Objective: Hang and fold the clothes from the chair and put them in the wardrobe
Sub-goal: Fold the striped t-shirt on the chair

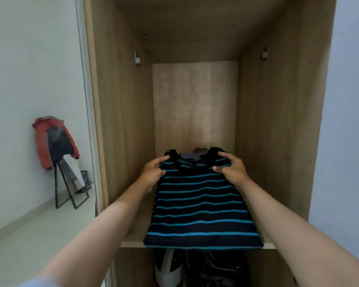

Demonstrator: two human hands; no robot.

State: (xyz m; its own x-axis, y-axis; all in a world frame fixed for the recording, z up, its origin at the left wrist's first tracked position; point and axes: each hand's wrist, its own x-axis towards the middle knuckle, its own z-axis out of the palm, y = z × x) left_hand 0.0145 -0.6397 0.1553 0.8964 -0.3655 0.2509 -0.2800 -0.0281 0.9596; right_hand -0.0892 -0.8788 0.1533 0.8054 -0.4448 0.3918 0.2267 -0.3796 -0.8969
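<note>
on the wardrobe shelf [133,239], both hands [152,172] grip a folded striped top [201,206]; shoes, probably, below.

Both bare forearms reach forward from the lower corners and converge toward the middle, elbows wide, wrists close together and roughly level. The left hand [152,172] lies with its back turned up and outward; its fingers curl round the left shoulder corner of the folded striped shirt [201,206], the index finger stretched along the top and the rest tucked at the edge below. The right hand [230,168] mirrors it on the other corner: the thumb presses flat on top, pointing inward toward the left hand, while the fingers wrap over the far edge. The two grips sit either side of the neckline.
</note>
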